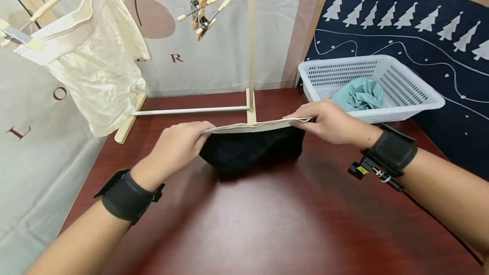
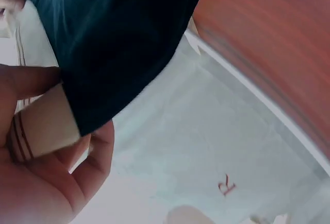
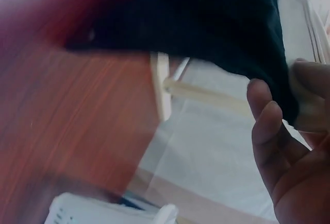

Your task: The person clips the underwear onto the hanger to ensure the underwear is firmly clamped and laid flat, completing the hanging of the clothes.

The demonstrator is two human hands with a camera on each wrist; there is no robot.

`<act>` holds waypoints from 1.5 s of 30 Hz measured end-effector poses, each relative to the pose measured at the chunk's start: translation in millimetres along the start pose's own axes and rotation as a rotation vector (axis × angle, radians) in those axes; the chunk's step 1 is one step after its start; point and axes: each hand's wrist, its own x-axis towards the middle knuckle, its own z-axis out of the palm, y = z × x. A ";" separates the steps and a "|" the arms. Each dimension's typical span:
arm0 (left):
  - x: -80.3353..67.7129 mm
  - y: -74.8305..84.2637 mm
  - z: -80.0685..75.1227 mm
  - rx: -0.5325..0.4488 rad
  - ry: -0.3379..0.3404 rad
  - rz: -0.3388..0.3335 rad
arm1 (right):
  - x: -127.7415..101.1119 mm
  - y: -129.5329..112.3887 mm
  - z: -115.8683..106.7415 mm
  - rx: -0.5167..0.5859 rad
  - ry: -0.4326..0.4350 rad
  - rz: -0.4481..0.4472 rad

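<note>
The garment (image 1: pixel 252 150) hangs at the centre of the head view, above the table (image 1: pixel 248 224), stretched between the left hand (image 1: pixel 177 145) and the right hand (image 1: pixel 330 122). The table is dark reddish brown and glossy, with a pale glare toward 6 o'clock. Across its far side, toward 12 o'clock, stands a wooden rack (image 1: pixel 251 46), its two feet joined by a pale bar (image 1: pixel 191 110). Clips (image 1: pixel 200 12) hang from the rack at 11 o'clock, and cream shorts (image 1: pixel 101 67) are clipped up at 10 o'clock. A light backdrop (image 1: pixel 229 65) with printed letters and rounded shapes closes off the back and left. At 2 o'clock a navy cloth (image 1: pixel 466 137) shows a row of white trees, and in front of it sits a white basket (image 1: pixel 435 102) with slotted walls, a teal cloth (image 1: pixel 361 94) bunched inside.

The garment's body looks black from the head and dark blue-green from the wrists, matte and softly creased. Along its top runs a flat cream band (image 2: pixel 49 123) with thin dark lines near the edge, its layers lying close together. Whether the lower edge touches the table cannot be told. The left hand pinches the band's 9 o'clock end between thumb and fingers; the right hand pinches the 3 o'clock end.
</note>
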 end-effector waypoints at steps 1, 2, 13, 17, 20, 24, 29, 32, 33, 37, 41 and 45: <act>1.2 -3.3 -2.1 0.013 0.006 -0.005 | 0.8 2.5 0.6 -0.003 -0.015 0.025; 2.6 -6.2 -4.1 0.026 0.010 -0.010 | 2.0 4.4 0.9 0.004 -0.033 0.052; 35.2 -26.5 -32.2 -0.027 0.073 -0.134 | 36.9 2.0 -9.3 0.651 0.034 0.533; 48.1 -34.0 -36.5 -0.173 0.139 -0.128 | 48.5 1.7 -11.8 0.653 0.138 0.465; 53.6 -37.7 -35.8 -0.192 0.206 -0.081 | 50.6 3.5 -14.3 0.462 0.197 0.404; 54.7 -40.0 -31.0 -0.161 0.204 -0.024 | 46.3 10.0 -14.2 0.238 0.227 0.327; 36.9 -37.8 -10.7 -0.095 0.094 0.057 | 28.0 21.9 -1.7 0.064 0.153 0.175; 15.4 -32.7 5.7 -0.057 -0.008 0.118 | 11.8 24.2 11.1 0.003 0.013 0.110; 7.9 -30.3 10.4 -0.052 -0.057 0.127 | 6.5 24.0 15.6 -0.007 -0.046 0.100; -18.4 -16.6 25.8 -0.036 -0.224 0.142 | -12.6 18.9 32.7 -0.013 -0.267 0.055; -36.6 -2.1 37.0 -0.027 -0.337 0.169 | -26.6 13.5 44.7 0.005 -0.394 0.034; -49.0 7.5 44.9 -0.020 -0.409 0.206 | -36.9 11.1 55.1 0.008 -0.436 0.027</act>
